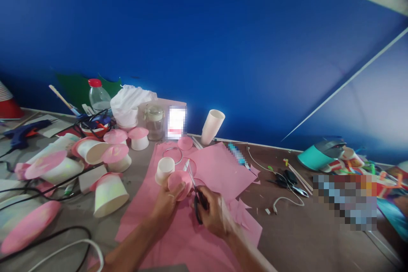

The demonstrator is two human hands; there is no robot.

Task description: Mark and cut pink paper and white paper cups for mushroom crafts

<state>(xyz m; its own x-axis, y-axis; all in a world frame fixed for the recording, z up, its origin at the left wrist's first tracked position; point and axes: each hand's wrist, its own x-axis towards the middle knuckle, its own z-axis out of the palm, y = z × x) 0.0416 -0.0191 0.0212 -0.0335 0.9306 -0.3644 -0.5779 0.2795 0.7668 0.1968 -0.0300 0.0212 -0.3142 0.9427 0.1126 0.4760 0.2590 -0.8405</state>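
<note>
My left hand (167, 202) is closed on a pink paper disc (180, 182), its thumb lying on the paper. Black-handled scissors (196, 197) are in my right hand (213, 212), with the fingers wrapped round the handles and the blades pointing up and away along the disc's right edge. Just behind my left hand stands a white paper cup (165, 170). Beneath both hands lie large pink paper sheets (140, 221). A clear ring (172, 155) and a smaller pink disc (185, 143) rest behind the cup.
At left are several white cups with pink discs (111, 195), black cables and a blue glue gun (27, 132). Toward the blue wall stand a glass jar (154, 123), a lit screen (176, 122) and a leaning cup stack (213, 126). Pliers (299, 190) and a teal container (315, 156) lie right.
</note>
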